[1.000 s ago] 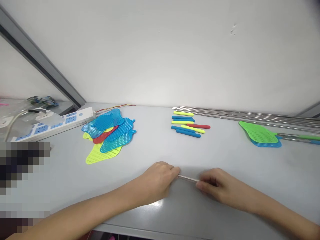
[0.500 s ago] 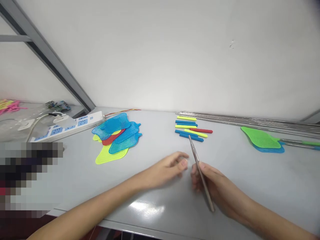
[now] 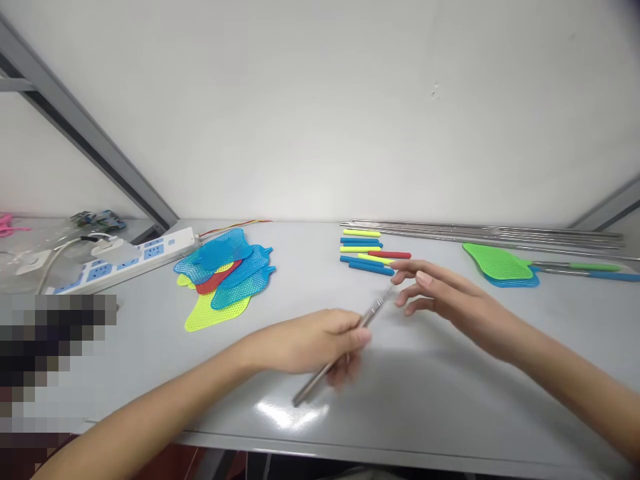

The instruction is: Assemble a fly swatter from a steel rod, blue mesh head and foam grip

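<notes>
My left hand (image 3: 325, 343) is closed around a metal telescopic rod (image 3: 316, 385), which slants up to the right above the table. The rod's thin end is blurred and points toward my right hand (image 3: 435, 293). That hand is open, its fingers apart and reaching beside the coloured handle sleeves (image 3: 361, 249). These sleeves, in yellow, blue and red, lie in a loose stack at the back middle. To the left lies a pile of mesh fly swatter heads (image 3: 243, 287) in blue, red and yellow.
Two assembled fly swatters (image 3: 500, 263), green over blue, rest at the right. Long metal rods (image 3: 490, 232) lie along the wall. A white power strip (image 3: 173, 241) with plugs and cables sits at the back left. A metal frame post (image 3: 95, 133) rises behind it.
The metal rod has passed from my right hand to my left and now slants the other way. My right hand has opened and moved up toward the sleeves. The view has shifted slightly.
</notes>
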`<action>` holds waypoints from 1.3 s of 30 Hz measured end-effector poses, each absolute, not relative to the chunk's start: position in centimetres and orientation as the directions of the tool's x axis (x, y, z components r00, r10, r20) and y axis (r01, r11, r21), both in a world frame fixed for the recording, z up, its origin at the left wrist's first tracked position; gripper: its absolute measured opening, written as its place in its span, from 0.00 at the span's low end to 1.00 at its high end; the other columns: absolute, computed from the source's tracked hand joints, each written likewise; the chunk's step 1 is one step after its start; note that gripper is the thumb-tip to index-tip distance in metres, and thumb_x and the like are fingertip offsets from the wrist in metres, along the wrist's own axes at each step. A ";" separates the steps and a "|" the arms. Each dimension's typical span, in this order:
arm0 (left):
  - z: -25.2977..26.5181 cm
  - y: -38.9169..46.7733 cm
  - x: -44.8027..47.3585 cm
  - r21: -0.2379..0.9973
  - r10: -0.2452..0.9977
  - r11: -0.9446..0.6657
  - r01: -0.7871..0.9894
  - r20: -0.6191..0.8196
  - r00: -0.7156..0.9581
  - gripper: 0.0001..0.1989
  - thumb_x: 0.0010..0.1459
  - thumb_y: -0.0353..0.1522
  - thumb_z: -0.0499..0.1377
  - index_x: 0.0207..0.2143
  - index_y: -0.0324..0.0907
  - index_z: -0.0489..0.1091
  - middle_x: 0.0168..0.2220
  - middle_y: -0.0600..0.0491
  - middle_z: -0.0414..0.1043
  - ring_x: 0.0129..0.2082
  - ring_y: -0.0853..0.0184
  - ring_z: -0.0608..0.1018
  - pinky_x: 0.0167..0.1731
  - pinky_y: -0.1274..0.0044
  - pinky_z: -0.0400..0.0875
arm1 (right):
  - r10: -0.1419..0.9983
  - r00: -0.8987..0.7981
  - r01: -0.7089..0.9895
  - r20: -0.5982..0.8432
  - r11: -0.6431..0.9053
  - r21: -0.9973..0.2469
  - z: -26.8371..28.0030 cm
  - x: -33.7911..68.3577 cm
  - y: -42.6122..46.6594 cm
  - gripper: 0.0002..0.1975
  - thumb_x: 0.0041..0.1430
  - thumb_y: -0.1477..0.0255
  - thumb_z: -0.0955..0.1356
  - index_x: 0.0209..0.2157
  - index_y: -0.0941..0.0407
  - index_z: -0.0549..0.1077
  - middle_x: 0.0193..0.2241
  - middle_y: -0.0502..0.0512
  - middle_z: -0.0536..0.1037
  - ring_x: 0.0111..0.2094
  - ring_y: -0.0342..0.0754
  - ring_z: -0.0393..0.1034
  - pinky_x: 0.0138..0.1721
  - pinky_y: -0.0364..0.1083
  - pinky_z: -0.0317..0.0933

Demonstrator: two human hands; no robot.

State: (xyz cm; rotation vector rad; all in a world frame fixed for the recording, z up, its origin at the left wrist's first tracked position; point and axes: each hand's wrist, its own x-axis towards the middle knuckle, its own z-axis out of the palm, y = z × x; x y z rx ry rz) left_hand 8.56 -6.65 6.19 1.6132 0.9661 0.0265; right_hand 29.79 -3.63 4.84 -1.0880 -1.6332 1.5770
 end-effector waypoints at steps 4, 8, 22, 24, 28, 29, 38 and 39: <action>5.9 -7.6 8.7 0.482 0.728 -0.405 0.777 -0.344 0.593 0.14 0.60 0.38 0.44 0.27 0.42 0.62 0.24 0.56 0.64 0.23 0.71 0.69 0.19 0.81 0.58 | 0.672 -0.675 0.531 -0.304 0.156 -0.833 5.5 31.6 -4.5 0.15 0.56 0.62 0.60 0.43 0.50 0.69 0.39 0.53 0.71 0.39 0.48 0.64 0.40 0.46 0.58; 3.3 -8.9 9.0 0.114 0.691 -0.682 0.722 -0.223 0.688 0.03 0.58 0.29 0.47 0.33 0.42 0.59 0.24 0.56 0.65 0.21 0.68 0.69 0.18 0.79 0.56 | 0.602 -0.722 0.608 -0.342 0.316 -0.728 3.3 31.0 -6.6 0.14 0.59 0.67 0.57 0.32 0.56 0.71 0.29 0.53 0.73 0.31 0.46 0.65 0.30 0.43 0.57; -0.8 -10.0 9.6 -0.134 0.635 -0.772 0.621 -0.168 0.754 0.06 0.52 0.21 0.48 0.31 0.39 0.57 0.22 0.54 0.64 0.17 0.66 0.70 0.13 0.78 0.58 | 0.676 -0.715 0.616 -0.177 0.490 -0.617 -1.7 28.7 -7.9 0.12 0.55 0.75 0.57 0.19 0.57 0.59 0.17 0.49 0.64 0.20 0.41 0.55 0.23 0.41 0.47; -0.9 -10.2 9.8 -0.127 0.640 -0.768 0.628 -0.172 0.749 0.07 0.51 0.21 0.48 0.31 0.39 0.57 0.21 0.54 0.64 0.16 0.66 0.70 0.12 0.78 0.58 | 0.676 -0.719 0.605 -0.160 0.497 -0.622 -1.8 28.5 -7.9 0.11 0.54 0.76 0.57 0.19 0.57 0.59 0.17 0.49 0.64 0.19 0.41 0.55 0.23 0.41 0.47; -1.0 -10.3 10.0 -0.098 0.618 -0.786 0.611 -0.168 0.768 0.08 0.49 0.20 0.48 0.31 0.39 0.57 0.21 0.54 0.63 0.17 0.66 0.69 0.12 0.77 0.58 | 0.636 -0.759 0.556 -0.136 0.526 -0.643 -1.9 28.4 -7.7 0.11 0.53 0.78 0.57 0.19 0.57 0.58 0.17 0.49 0.64 0.20 0.41 0.55 0.23 0.41 0.47; -1.0 -10.3 10.0 -0.082 0.615 -0.788 0.611 -0.169 0.770 0.08 0.49 0.20 0.48 0.31 0.39 0.57 0.21 0.54 0.63 0.17 0.65 0.70 0.12 0.77 0.58 | 0.624 -0.769 0.549 -0.138 0.533 -0.644 -1.9 28.4 -7.6 0.11 0.54 0.77 0.57 0.19 0.57 0.58 0.17 0.49 0.64 0.19 0.41 0.55 0.22 0.41 0.47; -1.5 -10.0 9.9 -0.003 0.674 -0.728 0.685 -0.187 0.715 0.07 0.51 0.21 0.49 0.32 0.40 0.56 0.23 0.54 0.65 0.19 0.65 0.71 0.15 0.77 0.58 | 0.610 -0.771 0.530 -0.181 0.459 -0.713 -1.5 28.4 -6.9 0.12 0.55 0.75 0.58 0.19 0.57 0.61 0.17 0.48 0.65 0.19 0.40 0.55 0.23 0.40 0.48; -1.4 -9.9 9.9 -0.005 0.679 -0.723 0.691 -0.189 0.709 0.08 0.51 0.21 0.49 0.32 0.40 0.56 0.23 0.54 0.65 0.20 0.65 0.71 0.15 0.77 0.58 | 0.613 -0.767 0.525 -0.189 0.431 -0.734 -1.4 28.4 -6.9 0.12 0.55 0.75 0.58 0.19 0.58 0.62 0.17 0.48 0.65 0.19 0.40 0.56 0.23 0.40 0.48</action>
